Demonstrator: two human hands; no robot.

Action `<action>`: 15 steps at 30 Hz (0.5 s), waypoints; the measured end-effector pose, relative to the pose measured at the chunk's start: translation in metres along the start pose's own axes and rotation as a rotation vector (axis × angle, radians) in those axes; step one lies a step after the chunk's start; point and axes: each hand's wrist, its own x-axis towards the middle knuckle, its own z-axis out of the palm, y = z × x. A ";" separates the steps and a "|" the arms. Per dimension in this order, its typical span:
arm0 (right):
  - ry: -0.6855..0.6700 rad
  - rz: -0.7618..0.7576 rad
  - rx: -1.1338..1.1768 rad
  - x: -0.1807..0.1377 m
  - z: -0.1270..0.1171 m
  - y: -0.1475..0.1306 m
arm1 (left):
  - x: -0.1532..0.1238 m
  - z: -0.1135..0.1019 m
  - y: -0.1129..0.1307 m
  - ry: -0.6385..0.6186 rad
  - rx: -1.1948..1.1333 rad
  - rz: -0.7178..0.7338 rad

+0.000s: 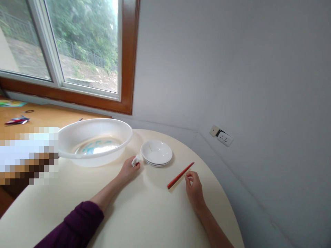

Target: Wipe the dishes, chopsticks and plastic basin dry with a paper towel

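My left hand (130,168) is closed around a crumpled white tissue (136,161), beside a stack of shallow white bowls (157,152). Red chopsticks (180,175) lie slanted on the round table, with a pale strip (177,182), perhaps a light chopstick, along their lower side. Close to their right side, my right hand (193,186) has its fingers curled in with thumb and forefinger together. Whether those fingertips touch the pale strip or hold anything small cannot be made out.
A large translucent plastic basin (95,156) stands on the cream round table (144,213), left of the bowls. Behind it, a wooden desk (51,115) carries pens (18,120) and scissors (29,111). The wall with a socket (224,138) borders the table's right side.
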 end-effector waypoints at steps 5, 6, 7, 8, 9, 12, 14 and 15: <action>-0.004 -0.005 0.008 0.001 0.000 -0.001 | -0.001 -0.001 0.002 -0.003 -0.008 -0.011; -0.006 -0.007 0.010 0.001 -0.001 -0.001 | -0.001 -0.001 0.002 -0.001 -0.006 -0.015; -0.008 -0.009 0.011 0.001 -0.001 -0.001 | -0.001 -0.001 0.002 0.002 -0.004 -0.018; -0.008 -0.012 0.013 0.001 -0.001 -0.002 | -0.001 -0.001 0.002 0.005 -0.001 -0.020; -0.009 -0.014 0.014 0.002 -0.001 -0.002 | -0.001 -0.001 0.002 0.007 0.001 -0.021; -0.015 -0.014 0.014 0.002 -0.001 -0.003 | -0.001 -0.001 0.002 0.010 0.010 -0.018; -0.021 -0.014 0.011 0.002 -0.002 -0.004 | -0.001 -0.001 0.001 0.008 0.020 -0.015; -0.021 -0.015 0.010 0.002 -0.002 -0.004 | -0.001 -0.001 0.001 0.007 0.027 -0.013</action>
